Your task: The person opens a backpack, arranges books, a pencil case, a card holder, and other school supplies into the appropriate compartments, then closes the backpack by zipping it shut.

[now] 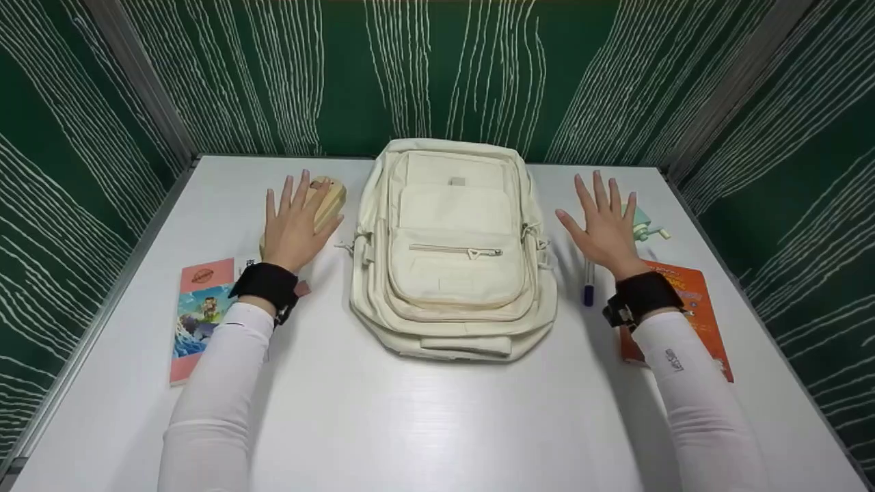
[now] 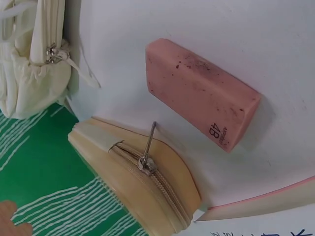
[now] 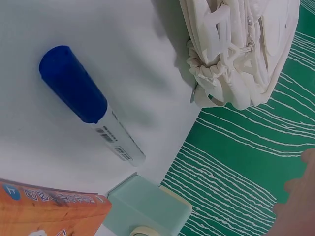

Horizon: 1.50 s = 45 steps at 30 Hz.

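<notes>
A cream backpack (image 1: 454,273) lies flat in the middle of the white table, its zipped front pocket facing up. On its left, my left hand (image 1: 294,229) is held out with straight, spread fingers, overlapping a yellow zippered case (image 1: 333,201) in the head view. The left wrist view shows a pink 4B eraser (image 2: 197,93) beside that case. To the right of the backpack, my right hand (image 1: 605,229) spreads its fingers too, partly covering a mint-green device with a crank (image 1: 641,224). A blue-capped marker (image 3: 74,83) lies near that hand. Neither hand holds anything.
A pink-covered book (image 1: 205,307) lies at the left, partly behind the left sleeve. An orange book (image 1: 704,307) lies under the right forearm. Green walls with white streaks (image 1: 451,75) enclose the back and sides of the table (image 1: 410,424).
</notes>
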Each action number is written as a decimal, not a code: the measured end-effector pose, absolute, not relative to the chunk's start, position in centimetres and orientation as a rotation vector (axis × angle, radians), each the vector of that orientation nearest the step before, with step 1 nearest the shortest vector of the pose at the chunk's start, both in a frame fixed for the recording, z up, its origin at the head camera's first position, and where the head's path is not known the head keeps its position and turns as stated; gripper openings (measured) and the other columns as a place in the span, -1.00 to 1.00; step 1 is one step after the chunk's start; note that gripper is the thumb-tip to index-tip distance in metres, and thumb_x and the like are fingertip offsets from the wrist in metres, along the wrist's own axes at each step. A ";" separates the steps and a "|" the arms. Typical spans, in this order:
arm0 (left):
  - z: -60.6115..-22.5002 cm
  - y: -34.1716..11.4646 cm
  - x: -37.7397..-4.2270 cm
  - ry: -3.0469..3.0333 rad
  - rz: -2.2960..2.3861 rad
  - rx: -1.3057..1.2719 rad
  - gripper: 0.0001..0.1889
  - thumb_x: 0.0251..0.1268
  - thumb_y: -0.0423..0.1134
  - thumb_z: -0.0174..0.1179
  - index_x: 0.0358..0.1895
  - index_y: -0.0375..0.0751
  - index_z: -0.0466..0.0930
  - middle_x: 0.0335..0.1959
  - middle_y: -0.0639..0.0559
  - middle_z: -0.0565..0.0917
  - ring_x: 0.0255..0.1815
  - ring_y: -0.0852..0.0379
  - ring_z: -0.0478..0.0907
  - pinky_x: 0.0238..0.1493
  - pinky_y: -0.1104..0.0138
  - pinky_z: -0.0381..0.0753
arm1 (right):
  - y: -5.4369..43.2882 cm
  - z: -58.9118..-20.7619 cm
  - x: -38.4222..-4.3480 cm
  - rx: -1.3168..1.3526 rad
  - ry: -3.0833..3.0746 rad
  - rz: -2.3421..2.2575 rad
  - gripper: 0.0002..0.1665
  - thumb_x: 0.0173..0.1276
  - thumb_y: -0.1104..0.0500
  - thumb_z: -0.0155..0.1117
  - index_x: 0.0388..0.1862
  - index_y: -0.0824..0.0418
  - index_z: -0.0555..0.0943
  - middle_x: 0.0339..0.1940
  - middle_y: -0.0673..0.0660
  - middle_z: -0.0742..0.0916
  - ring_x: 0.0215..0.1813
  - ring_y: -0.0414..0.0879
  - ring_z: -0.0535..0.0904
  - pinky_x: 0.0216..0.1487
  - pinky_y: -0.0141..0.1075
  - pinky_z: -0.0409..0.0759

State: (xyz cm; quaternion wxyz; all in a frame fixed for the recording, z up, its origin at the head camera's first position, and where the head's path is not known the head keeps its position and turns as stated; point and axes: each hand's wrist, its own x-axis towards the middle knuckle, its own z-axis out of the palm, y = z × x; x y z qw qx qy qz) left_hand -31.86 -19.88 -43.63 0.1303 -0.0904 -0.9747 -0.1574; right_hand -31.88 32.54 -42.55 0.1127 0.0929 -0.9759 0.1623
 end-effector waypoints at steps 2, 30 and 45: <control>-43.7 -19.9 -31.8 -2.842 -0.447 -0.265 -0.27 0.56 0.22 -0.01 0.65 0.08 0.07 0.73 -0.14 -0.04 0.75 -0.23 -0.19 0.69 -0.24 -0.34 | 32.5 -42.5 -31.8 0.274 -2.868 0.471 -0.04 0.58 -0.42 -0.16 0.73 -0.01 -0.10 0.75 0.29 -0.08 0.75 0.34 -0.32 0.63 0.34 -0.54; -47.2 -17.8 -30.6 -3.012 -0.579 -0.591 -0.37 0.47 -0.24 0.18 0.53 -0.34 0.26 0.50 -0.32 0.42 0.58 -0.32 0.28 0.65 -0.10 0.16 | 27.1 -43.8 -27.6 0.744 -3.012 0.662 -0.15 0.60 -0.20 0.02 0.71 0.03 0.04 0.75 0.23 0.07 0.75 0.29 -0.11 0.67 0.32 -0.37; -48.0 -16.6 -30.9 -2.936 -0.526 -0.387 -0.67 0.35 -0.26 0.30 0.12 -0.33 0.70 0.03 -0.32 0.76 0.08 -0.28 0.70 0.11 -0.08 0.68 | 22.5 -46.1 -22.9 1.309 -2.932 0.460 0.29 0.14 -0.46 0.42 0.69 0.00 0.09 0.73 0.24 0.14 0.72 0.33 0.02 0.65 0.35 -0.06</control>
